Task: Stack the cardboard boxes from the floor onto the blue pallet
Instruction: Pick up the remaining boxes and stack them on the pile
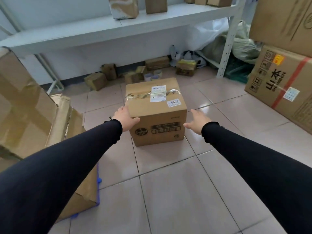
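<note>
Likely heavy, stiff — my left hand (125, 119) touches the taped box (156, 112), right hand (197, 121) spread beside it — grip low corners.

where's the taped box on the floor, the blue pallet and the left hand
taped box (156, 105): head view, on its top face
blue pallet (99, 180): head view, on its exposed edge
left hand (125, 119): head view, on the hand's back

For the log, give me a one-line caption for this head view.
Both hands reach for a taped cardboard box on the tiled floor: left hand touching its side, right hand open beside it.
</note>
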### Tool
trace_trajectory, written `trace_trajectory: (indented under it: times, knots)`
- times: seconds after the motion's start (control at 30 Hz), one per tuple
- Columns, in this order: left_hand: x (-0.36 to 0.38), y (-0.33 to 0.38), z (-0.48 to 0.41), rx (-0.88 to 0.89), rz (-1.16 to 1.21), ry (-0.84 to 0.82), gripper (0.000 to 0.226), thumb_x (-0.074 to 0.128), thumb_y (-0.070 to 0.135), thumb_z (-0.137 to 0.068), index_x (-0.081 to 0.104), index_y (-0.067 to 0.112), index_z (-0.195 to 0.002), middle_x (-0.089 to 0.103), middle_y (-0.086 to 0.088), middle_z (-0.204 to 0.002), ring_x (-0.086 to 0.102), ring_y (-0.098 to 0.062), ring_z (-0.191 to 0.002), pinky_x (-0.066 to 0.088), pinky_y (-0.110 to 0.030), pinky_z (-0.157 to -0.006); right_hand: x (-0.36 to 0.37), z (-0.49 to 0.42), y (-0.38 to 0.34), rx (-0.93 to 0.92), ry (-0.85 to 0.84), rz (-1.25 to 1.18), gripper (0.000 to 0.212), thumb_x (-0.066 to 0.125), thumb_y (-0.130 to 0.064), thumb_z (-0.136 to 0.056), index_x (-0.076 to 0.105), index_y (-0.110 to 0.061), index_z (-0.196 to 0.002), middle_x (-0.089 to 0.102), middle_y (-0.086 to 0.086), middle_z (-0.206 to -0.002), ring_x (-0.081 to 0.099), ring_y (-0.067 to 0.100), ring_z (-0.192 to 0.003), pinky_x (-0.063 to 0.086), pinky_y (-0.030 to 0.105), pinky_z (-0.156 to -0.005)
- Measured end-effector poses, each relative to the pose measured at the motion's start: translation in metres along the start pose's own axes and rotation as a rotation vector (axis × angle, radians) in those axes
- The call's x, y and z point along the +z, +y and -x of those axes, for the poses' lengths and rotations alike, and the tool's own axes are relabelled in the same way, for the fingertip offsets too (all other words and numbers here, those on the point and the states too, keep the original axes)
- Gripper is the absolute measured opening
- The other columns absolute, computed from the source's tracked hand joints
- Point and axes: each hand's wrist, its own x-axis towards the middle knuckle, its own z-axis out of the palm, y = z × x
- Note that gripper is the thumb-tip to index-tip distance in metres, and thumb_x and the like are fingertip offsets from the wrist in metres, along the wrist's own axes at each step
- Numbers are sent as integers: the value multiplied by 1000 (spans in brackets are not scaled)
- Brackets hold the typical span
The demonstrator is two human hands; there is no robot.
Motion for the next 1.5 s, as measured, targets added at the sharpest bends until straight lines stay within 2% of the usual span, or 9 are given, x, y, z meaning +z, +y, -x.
trace_trajectory:
  times: [0.3,0.37,0.47,0.53,0.67,0.87,1.1,1.37,1.5]
  knots:
    - [41,-11,-32,-295,758,10,103,61,52,-93,-7,18,-162,30,-6,-162,36,-29,-145,32,-41,-112,30,-48,12,52,-164,-440,82,69,-17,-91,17,-13,-155,50,11,-146,49,29,-132,36,29,-90]
    - [43,-11,-32,-342,828,29,97,60,53,-93,2,16,-162,27,-8,-164,35,-30,-145,33,-43,-113,40,-54,15,72,-144,-608,87,71,-13,-90,12,-12,-154,49,11,-145,48,28,-131,36,31,-94]
    - [46,-10,-23,-300,891,99,62,62,42,-95,45,14,-148,55,-7,-143,57,-21,-118,45,-28,-85,51,-56,13,64,-73,-771,86,73,-15,-88,14,-15,-150,50,8,-143,51,23,-121,39,35,-99]
    - [41,-6,-13,-287,953,102,52,60,37,-98,48,14,-143,60,-3,-134,58,-14,-105,42,-24,-75,52,-54,7,41,-26,-836,81,74,-17,-87,19,-18,-147,51,6,-140,52,21,-118,41,37,-101]
    - [15,3,7,-294,1062,89,55,54,40,-100,36,20,-147,56,-1,-131,55,-17,-110,43,-41,-97,37,-42,-9,-7,40,-880,79,76,-23,-84,25,-22,-144,54,3,-136,53,24,-122,44,44,-101]
    - [-76,43,42,-158,1068,237,59,52,42,-99,34,17,-150,56,-2,-126,54,-11,-95,42,-30,-67,-37,-4,-57,-198,190,-910,73,71,-18,-89,26,-22,-146,54,1,-133,52,19,-118,41,37,-97]
    - [-245,85,130,122,1131,405,52,57,42,-94,47,13,-136,61,-3,-110,57,-14,-86,43,-27,-60,-173,81,-154,-389,476,-853,60,71,-41,-81,50,-26,-135,59,-1,-131,59,17,-115,47,41,-102]
    - [-402,24,255,279,1151,618,23,50,33,-101,55,20,-82,58,10,-57,56,3,-38,39,-9,-36,-211,186,-313,-651,527,-902,45,66,-30,-91,54,-26,-135,61,-2,-125,60,17,-112,50,41,-100]
    - [-438,-50,301,205,1081,738,23,53,44,-97,60,23,-93,62,9,-72,60,-6,-67,49,-17,-56,-174,226,-383,-712,410,-970,44,64,-30,-93,46,-38,-133,67,-6,-119,65,19,-108,53,47,-94]
